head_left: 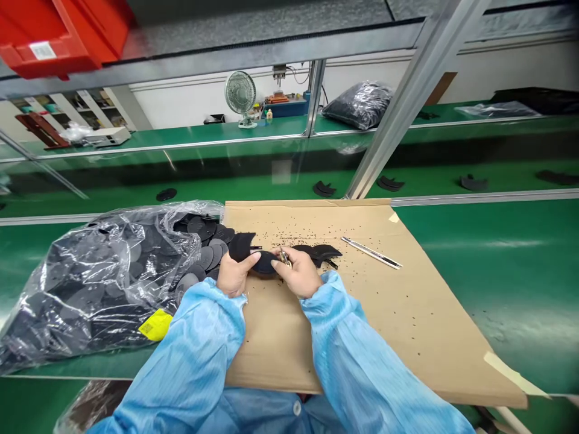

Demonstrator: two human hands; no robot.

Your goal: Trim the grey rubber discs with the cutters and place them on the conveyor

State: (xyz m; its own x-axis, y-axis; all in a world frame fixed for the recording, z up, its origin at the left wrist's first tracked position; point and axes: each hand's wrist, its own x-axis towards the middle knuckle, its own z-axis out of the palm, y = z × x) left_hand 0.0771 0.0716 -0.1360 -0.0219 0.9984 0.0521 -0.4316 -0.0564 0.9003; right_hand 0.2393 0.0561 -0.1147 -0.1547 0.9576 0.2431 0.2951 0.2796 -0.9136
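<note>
Between both hands is a round black disc (263, 264), held above a cardboard sheet (271, 355). My left hand (234, 274) grips the disc's left edge with the thumb on top, and a curved black piece (242, 246) sticks up by its fingers. My right hand (298, 272) pinches the disc's right side and also has a small metal tool (284, 258), perhaps snips, in its fingers. Just past the right hand, several curved black pieces (323, 252) lie on the cardboard. Many tiny black bits are scattered around them.
A clear plastic bag (85, 295) full of black discs lies open at the left, with a yellow label (155, 325). A white and black pen-like stick (371, 252) rests on the cardboard. Behind, a green conveyor (253, 187) carries black pieces. A slanted metal post (398, 102) stands right of centre.
</note>
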